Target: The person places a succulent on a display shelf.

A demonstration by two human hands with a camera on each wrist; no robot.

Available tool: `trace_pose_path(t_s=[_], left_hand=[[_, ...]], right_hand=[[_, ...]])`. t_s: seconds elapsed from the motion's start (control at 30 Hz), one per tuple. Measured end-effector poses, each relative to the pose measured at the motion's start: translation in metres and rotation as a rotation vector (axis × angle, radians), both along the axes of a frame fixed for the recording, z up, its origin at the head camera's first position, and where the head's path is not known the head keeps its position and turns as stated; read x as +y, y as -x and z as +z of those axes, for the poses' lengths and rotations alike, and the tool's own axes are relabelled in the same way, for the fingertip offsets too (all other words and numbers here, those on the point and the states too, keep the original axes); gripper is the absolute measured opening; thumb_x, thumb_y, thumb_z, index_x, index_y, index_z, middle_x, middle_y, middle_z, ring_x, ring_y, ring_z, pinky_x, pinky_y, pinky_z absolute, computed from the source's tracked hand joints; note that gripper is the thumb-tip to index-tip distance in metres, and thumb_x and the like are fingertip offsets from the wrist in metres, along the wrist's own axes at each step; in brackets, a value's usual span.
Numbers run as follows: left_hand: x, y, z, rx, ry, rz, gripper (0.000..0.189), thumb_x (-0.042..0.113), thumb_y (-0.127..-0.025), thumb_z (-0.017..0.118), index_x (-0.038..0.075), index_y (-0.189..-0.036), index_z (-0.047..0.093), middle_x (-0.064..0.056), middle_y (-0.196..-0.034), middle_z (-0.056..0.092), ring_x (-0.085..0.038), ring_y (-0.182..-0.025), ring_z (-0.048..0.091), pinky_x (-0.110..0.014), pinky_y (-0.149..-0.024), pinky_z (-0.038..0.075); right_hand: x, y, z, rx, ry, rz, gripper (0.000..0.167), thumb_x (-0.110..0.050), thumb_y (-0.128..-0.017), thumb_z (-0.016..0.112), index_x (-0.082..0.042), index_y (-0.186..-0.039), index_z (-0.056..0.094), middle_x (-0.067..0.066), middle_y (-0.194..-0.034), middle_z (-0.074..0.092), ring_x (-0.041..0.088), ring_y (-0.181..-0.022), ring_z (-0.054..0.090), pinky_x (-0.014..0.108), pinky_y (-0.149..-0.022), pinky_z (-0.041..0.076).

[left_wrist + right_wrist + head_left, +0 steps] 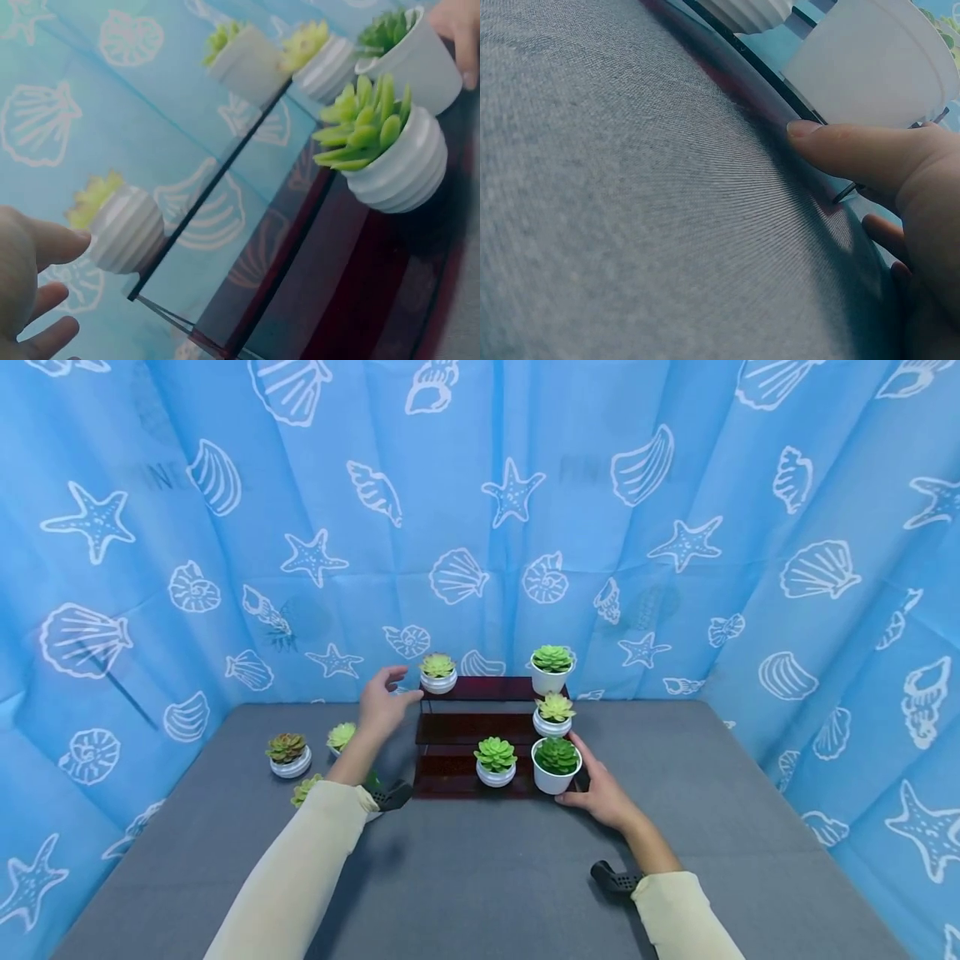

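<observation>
A dark red, three-tiered display shelf (480, 727) carries several potted artificial succulents. My left hand (384, 702), fingers spread, is beside a ribbed white pot with a pale succulent (438, 682) at the top tier's left end. In the left wrist view its index fingertip (75, 244) is at that pot's side; whether they touch I cannot tell. My right hand (606, 793) grips the shelf's right end, thumb (840, 150) along the bottom tier's front edge, close to a smooth white pot with a dark green succulent (555, 768). Its other fingers are partly hidden.
Another ribbed pot (496, 768) sits mid bottom tier. One pot (553, 723) stands right on the middle tier, another (551, 675) on the top right. Left of the shelf, several succulents, including a reddish one (288, 756), stand on the grey table (480, 885), some behind my left forearm.
</observation>
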State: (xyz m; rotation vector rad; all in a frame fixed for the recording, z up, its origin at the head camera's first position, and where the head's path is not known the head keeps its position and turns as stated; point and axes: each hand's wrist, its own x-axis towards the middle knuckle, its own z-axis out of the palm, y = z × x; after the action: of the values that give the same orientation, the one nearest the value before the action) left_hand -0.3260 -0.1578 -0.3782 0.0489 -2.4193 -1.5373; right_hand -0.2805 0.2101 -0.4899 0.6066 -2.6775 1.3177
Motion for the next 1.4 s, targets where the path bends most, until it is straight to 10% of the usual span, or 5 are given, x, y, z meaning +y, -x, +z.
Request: trace_pose_path(t_s=[0.67, 1.4], left_hand=[[-0.044, -0.069, -0.014, 0.122, 0.049, -0.119, 0.038, 0.019, -0.091, 0.071, 0.007, -0.126, 0.06, -0.014, -0.126, 0.061, -0.032, -0.119, 0.053, -0.051, -0.098, 0.041], [-0.107, -0.123, -0.051, 0.275, 0.231, 0.043, 0.055, 0.013, -0.083, 0.078, 0.002, -0.132, 0.056, -0.023, -0.142, 0.042, -0.045, -0.132, 0.033, -0.067, -0.1, 0.026]], right_hand=[[0.001, 0.002, 0.002, -0.061, -0.002, 0.0, 0.106, -0.016, -0.075, 0.084, -0.014, -0.156, 0.016, 0.024, -0.154, 0.027, 0.049, -0.135, 0.028, 0.067, -0.105, 0.021], [0.0, 0.003, 0.001, -0.065, 0.007, 0.005, 0.107, -0.015, -0.074, 0.084, -0.012, -0.156, 0.016, 0.025, -0.154, 0.026, 0.048, -0.136, 0.027, 0.066, -0.106, 0.02]])
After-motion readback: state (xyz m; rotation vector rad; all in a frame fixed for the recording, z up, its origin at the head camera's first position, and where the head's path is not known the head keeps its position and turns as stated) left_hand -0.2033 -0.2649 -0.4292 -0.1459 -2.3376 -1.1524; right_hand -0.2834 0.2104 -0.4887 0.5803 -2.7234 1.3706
